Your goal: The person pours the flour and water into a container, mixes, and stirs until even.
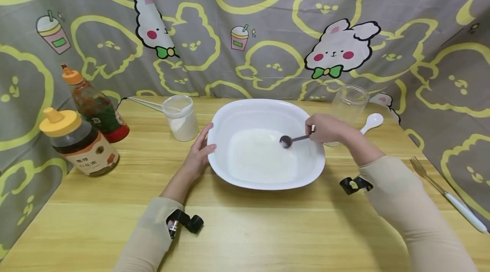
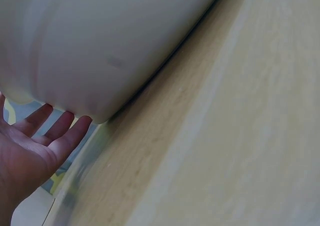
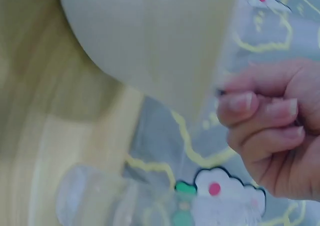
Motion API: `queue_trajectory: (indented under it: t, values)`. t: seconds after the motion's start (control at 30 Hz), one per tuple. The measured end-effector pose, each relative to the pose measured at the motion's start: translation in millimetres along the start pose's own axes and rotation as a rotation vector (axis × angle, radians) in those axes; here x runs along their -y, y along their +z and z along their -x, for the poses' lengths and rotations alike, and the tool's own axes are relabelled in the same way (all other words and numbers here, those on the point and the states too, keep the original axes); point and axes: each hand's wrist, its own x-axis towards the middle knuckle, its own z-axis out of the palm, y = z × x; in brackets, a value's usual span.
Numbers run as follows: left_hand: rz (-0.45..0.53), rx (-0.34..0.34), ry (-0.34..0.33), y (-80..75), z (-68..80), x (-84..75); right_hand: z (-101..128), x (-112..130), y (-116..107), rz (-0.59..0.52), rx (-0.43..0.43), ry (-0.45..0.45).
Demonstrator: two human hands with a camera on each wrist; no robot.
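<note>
My left hand (image 1: 198,153) is at the near left side of a white basin (image 1: 218,165), thumb at the rim. In the left wrist view its lightly bent fingers (image 2: 62,141) touch the basin's outer wall (image 2: 110,46). My right hand (image 1: 327,128), over the basin's right rim, pinches the handle of a dark measuring spoon (image 1: 287,141). The spoon's round bowl hangs over the whitish contents (image 1: 256,157) in the basin. In the right wrist view the right hand's fingers (image 3: 265,111) curl in, and the basin wall hides most of the spoon.
Left stand a honey bottle (image 1: 86,148) and a red sauce bottle (image 1: 95,108). A jar of white powder (image 1: 184,125) is left of the basin. Behind my right hand is a clear glass jar (image 1: 346,104), beside a white spoon (image 1: 372,122). A fork (image 1: 448,193) lies far right.
</note>
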Motion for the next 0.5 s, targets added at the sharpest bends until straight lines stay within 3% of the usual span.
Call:
queue_trajectory:
  t: [0.23,0.33,0.5]
  values:
    - [0.002,0.006,0.005,-0.1,0.5,-1.3,13.2,-8.9,-6.3,-0.192,0.252,-0.073]
    - [0.002,0.007,0.005,-0.8,0.7,-1.1,7.5,-4.5,3.7,-0.251,0.296,-0.1]
    - [0.002,0.008,0.004,0.3,0.4,-0.3,-10.3,11.1,26.7,-0.347,0.299,-0.167]
